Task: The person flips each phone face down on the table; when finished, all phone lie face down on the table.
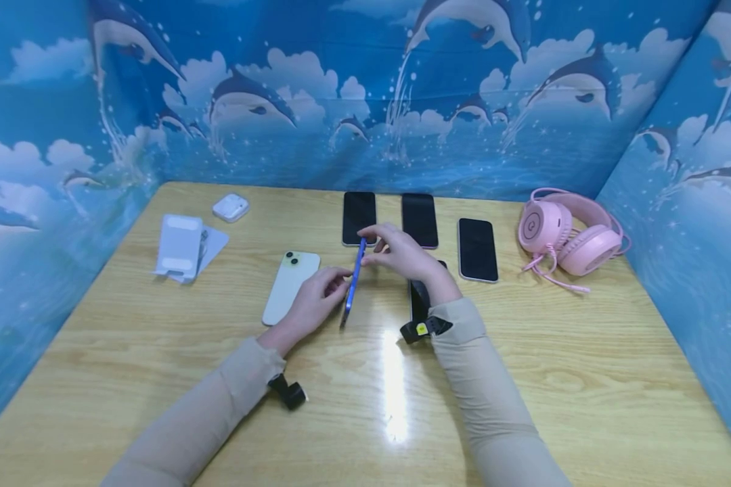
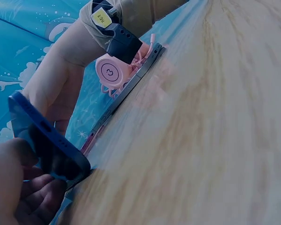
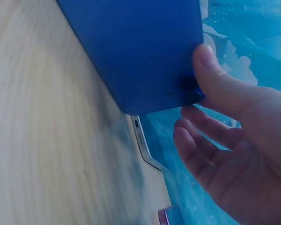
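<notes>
A blue smartphone (image 1: 355, 276) is held on edge above the table, its narrow side toward the head camera. My right hand (image 1: 402, 256) pinches its far end; in the right wrist view the thumb lies by the camera lenses on the blue back (image 3: 136, 51). My left hand (image 1: 317, 301) grips the phone's near left side, thumb and fingers at its edge in the left wrist view. A white smartphone (image 1: 289, 287) lies back up beside the left hand. Under the right wrist lies a dark-screened phone (image 1: 419, 301), partly hidden by that arm.
Three more phones lie screen up: one beyond the hands (image 1: 359, 213), one right of it (image 1: 420, 220), another farther right (image 1: 478, 250). Pink headphones (image 1: 569, 230) rest at the right. At the left are a white earphone case (image 1: 231, 207) and pale packaging pieces (image 1: 179, 245).
</notes>
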The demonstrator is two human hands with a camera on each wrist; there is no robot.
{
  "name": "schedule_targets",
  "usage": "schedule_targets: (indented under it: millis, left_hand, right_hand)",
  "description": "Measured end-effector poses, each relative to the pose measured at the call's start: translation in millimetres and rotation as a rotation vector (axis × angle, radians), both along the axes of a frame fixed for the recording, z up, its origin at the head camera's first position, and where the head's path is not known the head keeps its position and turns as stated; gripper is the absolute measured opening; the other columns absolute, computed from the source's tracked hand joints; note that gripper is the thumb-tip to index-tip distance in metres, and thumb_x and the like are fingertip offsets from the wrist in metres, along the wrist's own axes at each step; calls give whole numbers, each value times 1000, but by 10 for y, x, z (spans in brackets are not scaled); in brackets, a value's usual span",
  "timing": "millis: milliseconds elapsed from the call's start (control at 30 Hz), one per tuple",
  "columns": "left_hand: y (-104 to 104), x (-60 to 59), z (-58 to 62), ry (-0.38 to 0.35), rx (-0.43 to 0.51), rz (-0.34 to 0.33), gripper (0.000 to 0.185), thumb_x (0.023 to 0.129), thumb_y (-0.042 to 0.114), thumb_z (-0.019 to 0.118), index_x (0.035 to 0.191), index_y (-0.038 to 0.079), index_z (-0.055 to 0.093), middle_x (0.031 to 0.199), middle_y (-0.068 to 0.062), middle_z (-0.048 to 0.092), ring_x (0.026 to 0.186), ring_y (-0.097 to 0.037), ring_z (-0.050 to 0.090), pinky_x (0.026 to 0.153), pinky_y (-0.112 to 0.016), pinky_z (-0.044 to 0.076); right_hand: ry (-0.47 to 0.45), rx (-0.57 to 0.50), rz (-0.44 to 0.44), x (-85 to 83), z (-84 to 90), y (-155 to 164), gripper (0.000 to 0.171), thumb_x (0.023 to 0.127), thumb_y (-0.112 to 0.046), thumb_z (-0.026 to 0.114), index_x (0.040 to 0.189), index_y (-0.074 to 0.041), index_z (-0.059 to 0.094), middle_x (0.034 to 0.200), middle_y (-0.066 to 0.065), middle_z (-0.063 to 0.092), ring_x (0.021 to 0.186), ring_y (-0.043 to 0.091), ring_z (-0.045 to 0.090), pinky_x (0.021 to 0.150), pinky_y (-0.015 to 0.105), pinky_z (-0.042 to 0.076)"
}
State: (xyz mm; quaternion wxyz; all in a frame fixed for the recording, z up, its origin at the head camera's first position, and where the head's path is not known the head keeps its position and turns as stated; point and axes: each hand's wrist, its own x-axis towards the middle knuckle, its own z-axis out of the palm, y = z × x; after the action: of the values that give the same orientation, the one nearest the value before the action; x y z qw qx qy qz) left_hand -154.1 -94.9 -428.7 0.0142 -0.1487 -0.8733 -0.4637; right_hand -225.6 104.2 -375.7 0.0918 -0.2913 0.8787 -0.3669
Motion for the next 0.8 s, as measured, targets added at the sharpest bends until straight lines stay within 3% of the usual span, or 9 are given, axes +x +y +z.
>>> schedule_targets:
  millis: [233, 433, 667, 800]
  left_hand:
    - [-9, 10, 13, -36, 148, 59, 24, 93, 25, 49, 112, 13, 59, 97, 0, 58, 85, -12, 55, 76, -30, 47]
    - [-32, 21, 27, 2, 271, 71, 28, 94, 30, 47, 108, 10, 59, 91, -4, 59, 78, -15, 55, 70, -30, 48]
    - [-48, 29, 42, 48, 271, 106, 30, 92, 27, 50, 116, 10, 56, 92, -5, 56, 80, -15, 52, 69, -26, 46]
    - [-48, 34, 56, 41, 269, 128, 28, 93, 25, 50, 117, 13, 56, 92, -3, 55, 80, -14, 52, 69, -25, 46]
  right_hand:
    - [-87, -18, -1, 0, -52, -99, 62, 84, -37, 60, 137, -13, 38, 124, 0, 49, 92, 13, 52, 73, 30, 46]
    - [-125, 5, -11, 8, -82, -144, 66, 85, -42, 57, 140, -14, 32, 121, 1, 49, 94, 14, 51, 75, 30, 46]
    - [-141, 64, 4, 4, -159, -183, 74, 82, -43, 60, 141, -11, 29, 128, 8, 45, 104, 18, 51, 86, 31, 44]
    - [-134, 136, 2, 13, -172, -193, 79, 80, -45, 62, 142, -11, 26, 126, 7, 44, 99, 15, 49, 83, 31, 43]
